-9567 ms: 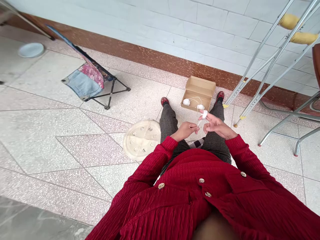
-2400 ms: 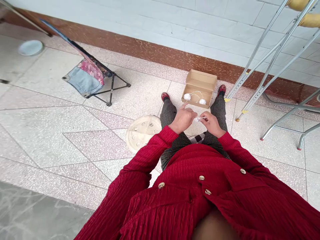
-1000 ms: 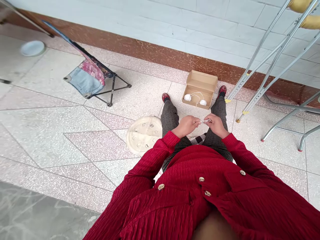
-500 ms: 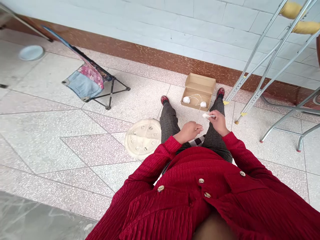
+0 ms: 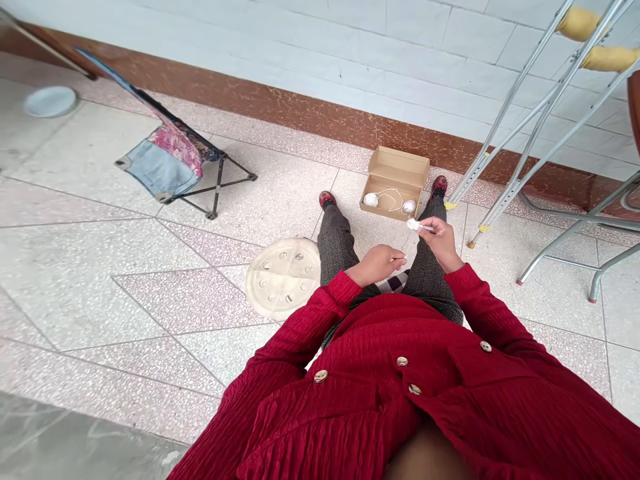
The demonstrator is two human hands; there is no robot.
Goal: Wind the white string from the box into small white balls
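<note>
I sit with my legs stretched out on a tiled floor, in a red cardigan. My right hand is pinched on a small white bundle of thread, held above my right knee. My left hand rests closed over my lap, fingertips pressed together, perhaps on the thread's thin end, which I cannot make out. Between my feet stands an open cardboard box holding two white thread balls joined by a loose strand.
A round cream tray with several small pieces lies on the floor left of my left leg. A folding stool stands farther left, a pale plate beyond it. Metal crutches and a chair frame lean at the right.
My hands, together at the thread a second ago, have parted. The right hand has moved forward and right with the white bundle; the left has dropped back toward my lap.
</note>
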